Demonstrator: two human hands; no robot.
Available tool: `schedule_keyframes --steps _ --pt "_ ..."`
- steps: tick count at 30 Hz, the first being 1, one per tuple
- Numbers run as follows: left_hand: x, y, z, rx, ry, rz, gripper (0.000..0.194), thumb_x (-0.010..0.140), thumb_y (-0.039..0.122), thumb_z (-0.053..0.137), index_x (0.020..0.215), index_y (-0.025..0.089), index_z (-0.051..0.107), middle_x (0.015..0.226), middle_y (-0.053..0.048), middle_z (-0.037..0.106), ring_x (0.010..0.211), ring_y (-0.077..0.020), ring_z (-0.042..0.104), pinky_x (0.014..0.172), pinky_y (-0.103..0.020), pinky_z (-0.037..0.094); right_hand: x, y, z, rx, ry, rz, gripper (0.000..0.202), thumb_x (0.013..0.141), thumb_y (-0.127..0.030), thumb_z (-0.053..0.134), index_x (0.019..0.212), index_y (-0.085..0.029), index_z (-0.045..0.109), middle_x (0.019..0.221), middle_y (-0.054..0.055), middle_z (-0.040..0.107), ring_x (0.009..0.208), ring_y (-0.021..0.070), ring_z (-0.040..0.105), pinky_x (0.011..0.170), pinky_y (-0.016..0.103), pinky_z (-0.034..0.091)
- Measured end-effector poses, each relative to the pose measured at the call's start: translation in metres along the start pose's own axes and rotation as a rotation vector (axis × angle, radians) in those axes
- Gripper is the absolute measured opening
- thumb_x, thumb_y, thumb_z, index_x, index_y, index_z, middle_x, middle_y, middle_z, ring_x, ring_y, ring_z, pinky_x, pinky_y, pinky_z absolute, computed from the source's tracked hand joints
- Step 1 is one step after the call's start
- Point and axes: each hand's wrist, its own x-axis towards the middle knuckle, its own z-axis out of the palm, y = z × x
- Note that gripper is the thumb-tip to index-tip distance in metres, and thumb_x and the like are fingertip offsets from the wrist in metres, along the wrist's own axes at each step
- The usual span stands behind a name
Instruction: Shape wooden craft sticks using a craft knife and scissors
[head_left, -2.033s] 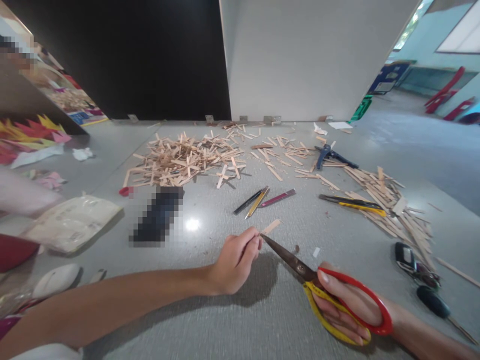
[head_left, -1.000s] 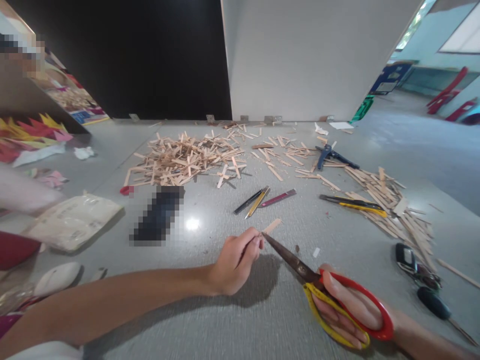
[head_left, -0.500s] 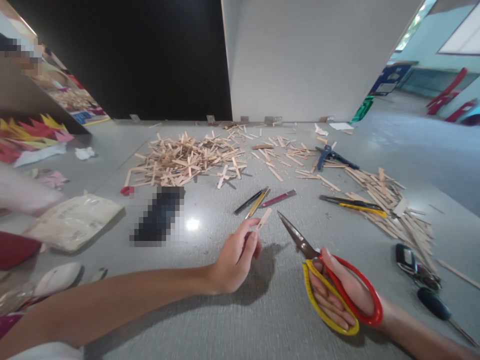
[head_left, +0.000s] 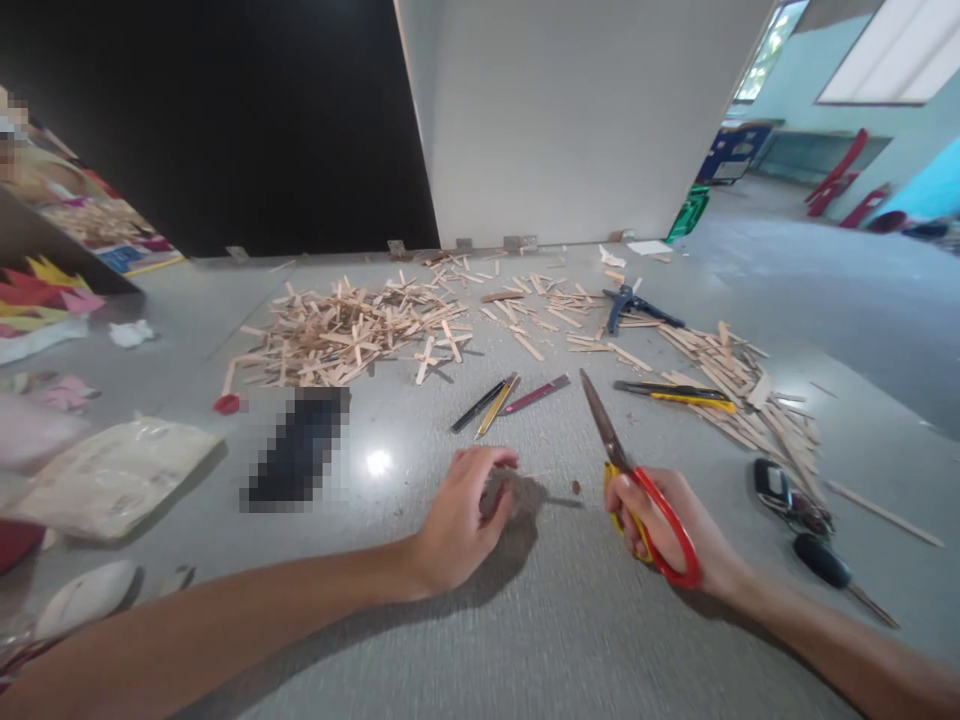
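Observation:
My left hand hovers over the middle of the table, thumb and fingers apart, with nothing visible between them. A faint blurred streak and a small brown bit appear just right of its fingertips. My right hand grips a pair of scissors by its red and yellow handles. The blades look closed together and point away from me. Beyond my hands lie a yellow slim tool, a black one and a dark red one.
A heap of wooden sticks is at the back left, with more sticks on the right. Pliers, a utility knife, keys and a screwdriver lie rightward. A plastic packet and white mouse sit left.
The small wooden stick has left my left hand, whose fingers have opened. The scissors have turned more upright and their handles have come together. The whole view has shifted slightly to the right.

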Motion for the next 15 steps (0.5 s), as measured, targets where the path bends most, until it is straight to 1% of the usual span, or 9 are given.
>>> schedule_keyframes --steps 2,3,4,6,8,9,11,13,15 --pt "0.001 -0.001 0.000 0.007 0.066 0.006 0.022 0.103 0.016 0.055 0.122 0.022 0.064 0.115 -0.009 0.076 0.111 -0.0233 0.072 0.095 -0.036 0.059 0.004 -0.006 -0.003 0.008 0.055 0.004 0.073 0.069 -0.092 0.075 0.062 -0.022 0.059 0.044 -0.006 0.048 0.037 0.0101 0.047 0.037 0.022 0.039" --pt "0.001 -0.001 0.000 -0.012 0.085 0.004 0.018 0.105 0.018 0.054 0.119 0.023 0.065 0.116 -0.009 0.076 0.112 -0.0232 0.072 0.097 -0.036 0.059 0.006 -0.008 -0.004 0.014 0.068 0.006 0.071 0.069 -0.091 0.076 0.061 -0.022 0.059 0.044 -0.005 0.048 0.036 0.0100 0.046 0.036 0.022 0.038" --pt "0.002 -0.001 -0.001 -0.036 0.095 0.000 0.015 0.108 0.020 0.052 0.112 0.023 0.066 0.115 -0.009 0.076 0.111 -0.0229 0.072 0.098 -0.037 0.058 0.008 -0.010 -0.004 0.019 0.076 0.010 0.071 0.070 -0.089 0.076 0.060 -0.022 0.059 0.043 -0.005 0.048 0.036 0.0098 0.045 0.036 0.022 0.038" --pt "0.004 0.000 -0.004 -0.070 0.096 -0.010 0.027 0.113 0.023 0.046 0.095 0.022 0.066 0.109 -0.008 0.075 0.108 -0.0221 0.072 0.099 -0.036 0.058 0.011 -0.012 -0.004 0.024 0.090 0.019 0.070 0.071 -0.089 0.076 0.058 -0.022 0.058 0.042 -0.005 0.047 0.036 0.0093 0.044 0.036 0.021 0.038" --pt "0.004 -0.001 -0.004 -0.058 0.098 0.006 0.035 0.115 0.022 0.042 0.090 0.022 0.066 0.109 -0.008 0.076 0.110 -0.0220 0.071 0.100 -0.037 0.057 0.011 -0.013 -0.003 0.031 0.100 0.021 0.070 0.073 -0.088 0.074 0.058 -0.022 0.058 0.042 -0.005 0.047 0.036 0.0092 0.044 0.037 0.021 0.038" --pt "0.003 -0.002 -0.003 -0.031 0.101 0.028 0.033 0.114 0.020 0.041 0.096 0.022 0.069 0.115 -0.009 0.076 0.115 -0.0224 0.070 0.102 -0.038 0.056 0.011 -0.013 -0.003 0.033 0.103 0.017 0.070 0.075 -0.088 0.073 0.058 -0.022 0.058 0.041 -0.005 0.047 0.036 0.0093 0.043 0.037 0.021 0.038" --pt "-0.002 -0.006 0.001 0.072 0.099 0.103 0.032 0.112 0.012 0.042 0.124 0.024 0.069 0.137 -0.012 0.071 0.134 -0.0250 0.062 0.111 -0.043 0.052 0.011 -0.012 -0.003 0.033 0.104 0.004 0.067 0.078 -0.085 0.072 0.058 -0.022 0.058 0.042 -0.005 0.048 0.036 0.0097 0.044 0.038 0.021 0.038" --pt "-0.008 -0.009 0.006 0.226 0.087 0.195 0.058 0.105 0.001 0.040 0.157 0.026 0.050 0.166 -0.016 0.051 0.158 -0.0303 0.040 0.121 -0.052 0.042 0.011 -0.011 -0.003 0.024 0.101 -0.005 0.066 0.081 -0.083 0.072 0.059 -0.022 0.058 0.042 -0.005 0.048 0.036 0.0099 0.045 0.038 0.021 0.038" --pt "-0.014 -0.011 0.011 0.350 0.073 0.257 0.082 0.097 -0.005 0.040 0.171 0.028 0.030 0.180 -0.015 0.030 0.169 -0.0353 0.013 0.127 -0.062 0.027 0.012 -0.011 -0.004 0.010 0.094 -0.003 0.066 0.080 -0.083 0.072 0.059 -0.022 0.058 0.041 -0.006 0.047 0.035 0.0100 0.045 0.037 0.022 0.037"
